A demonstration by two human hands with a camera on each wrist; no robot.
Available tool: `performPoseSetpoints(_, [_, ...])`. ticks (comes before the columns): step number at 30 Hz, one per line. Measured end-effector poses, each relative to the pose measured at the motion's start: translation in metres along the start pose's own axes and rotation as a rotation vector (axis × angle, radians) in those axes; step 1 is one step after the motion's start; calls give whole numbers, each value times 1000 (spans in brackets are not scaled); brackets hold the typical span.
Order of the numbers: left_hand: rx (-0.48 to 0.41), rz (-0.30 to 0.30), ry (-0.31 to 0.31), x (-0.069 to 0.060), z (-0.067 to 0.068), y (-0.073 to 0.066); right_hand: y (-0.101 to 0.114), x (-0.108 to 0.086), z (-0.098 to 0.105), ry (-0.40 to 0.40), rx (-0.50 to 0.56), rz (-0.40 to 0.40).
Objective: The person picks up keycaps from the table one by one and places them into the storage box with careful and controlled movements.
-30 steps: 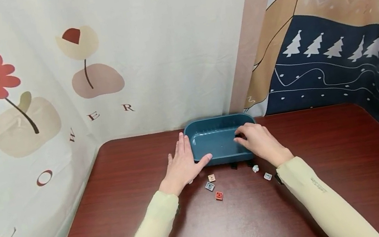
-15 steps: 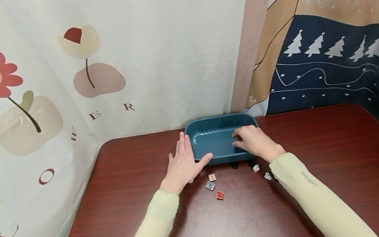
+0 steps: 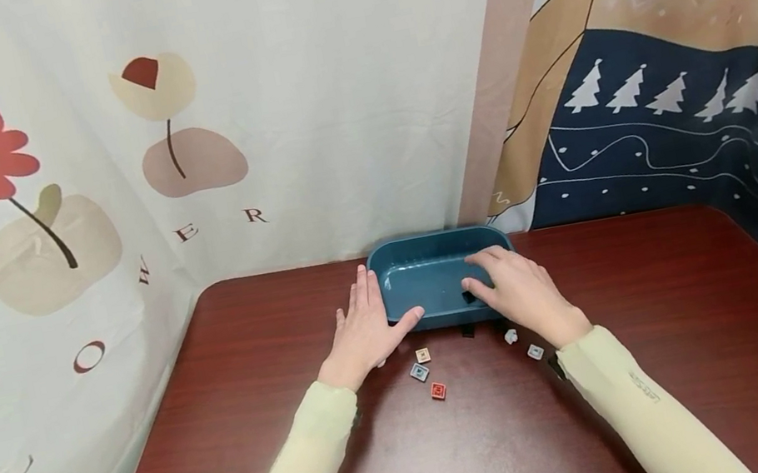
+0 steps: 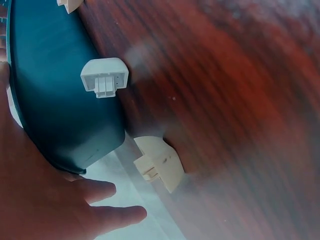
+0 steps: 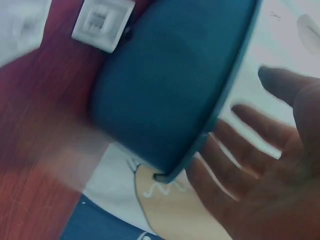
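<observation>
A dark teal plastic bin [image 3: 426, 287] stands at the table's back edge. My left hand [image 3: 364, 332] lies straight-fingered along its left side, thumb over the front rim. My right hand [image 3: 526, 291] is over the bin's right part, thumb and fingers apart. A small black keycap [image 3: 468, 297] shows inside the bin just below the right thumb. In the right wrist view the right hand's fingers [image 5: 240, 150] are spread above the bin's rim, with nothing seen between them. In the left wrist view a white keycap [image 4: 105, 77] and a cream keycap [image 4: 161, 162] lie beside the bin.
In front of the bin lie a beige keycap [image 3: 423, 355], a grey-blue keycap [image 3: 419, 372], a red keycap [image 3: 438, 391], a pale keycap [image 3: 511, 336], a light grey keycap [image 3: 535, 352] and a black keycap [image 3: 468, 331]. A printed curtain [image 3: 326, 110] hangs behind the table.
The right thumb and fingers, close together before, have parted. The black keycap now shows in the bin below the thumb. My left hand stays in place.
</observation>
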State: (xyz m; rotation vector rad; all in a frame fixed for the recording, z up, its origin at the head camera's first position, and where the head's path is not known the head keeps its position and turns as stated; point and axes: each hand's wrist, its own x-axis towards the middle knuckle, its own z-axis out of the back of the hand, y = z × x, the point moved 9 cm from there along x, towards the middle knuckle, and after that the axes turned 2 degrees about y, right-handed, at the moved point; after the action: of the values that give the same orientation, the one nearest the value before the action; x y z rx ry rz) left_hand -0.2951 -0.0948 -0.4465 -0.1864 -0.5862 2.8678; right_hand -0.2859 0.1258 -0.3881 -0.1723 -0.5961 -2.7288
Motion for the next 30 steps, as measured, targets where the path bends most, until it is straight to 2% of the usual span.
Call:
performPoseSetpoints(11, [-1, -2, -1, 0, -1, 0, 13, -33, 18, -120, 12, 10])
performPoseSetpoints(30, [19, -5, 9, 0, 1, 0, 13, -79, 20, -140, -52, 145])
